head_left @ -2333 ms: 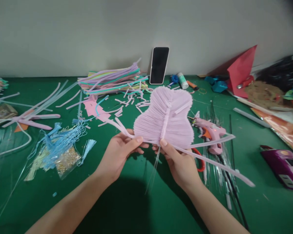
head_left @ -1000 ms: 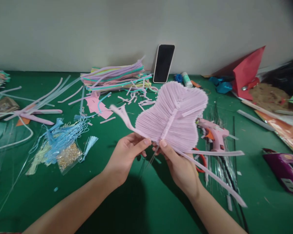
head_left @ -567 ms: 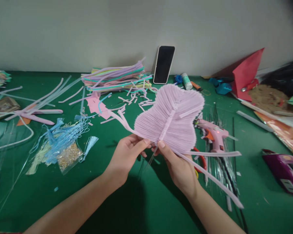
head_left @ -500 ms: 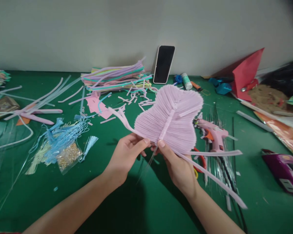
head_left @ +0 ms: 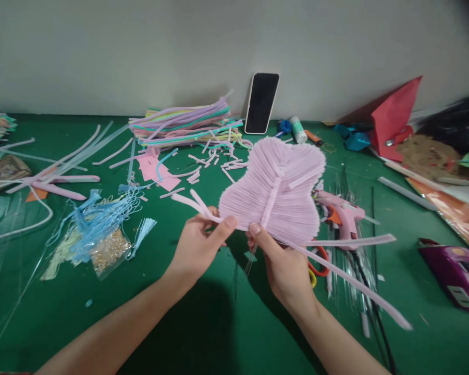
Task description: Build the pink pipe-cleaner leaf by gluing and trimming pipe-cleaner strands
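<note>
A pale pink butterfly-like shape (head_left: 254, 192) of ribbed pipe cleaners, with a thicker strip down its middle, is held above the table. My left hand (head_left: 201, 242) pinches its lower left edge and the pipe cleaner strands there, whose loose ends (head_left: 191, 202) stick out to the left. My right hand (head_left: 279, 255) grips the bottom of the middle strip, thumb on top. Two long strands (head_left: 359, 284) run out to the right past this hand. Thin wires (head_left: 250, 260) hang below the shape. The fingers behind it are partly hidden.
On the green table (head_left: 172, 333) lie a pipe cleaner bundle (head_left: 183, 122), blue tassels (head_left: 101, 213), a bead bag (head_left: 111, 252), a pink glue gun (head_left: 346, 216), scissors (head_left: 320, 263) and a purple box (head_left: 453, 273). A phone (head_left: 262, 103) leans on the wall.
My left hand has slid a little left along the strands, away from my right hand, and their loose ends have dipped. The shape has turned slightly, and the right strands reach farther right.
</note>
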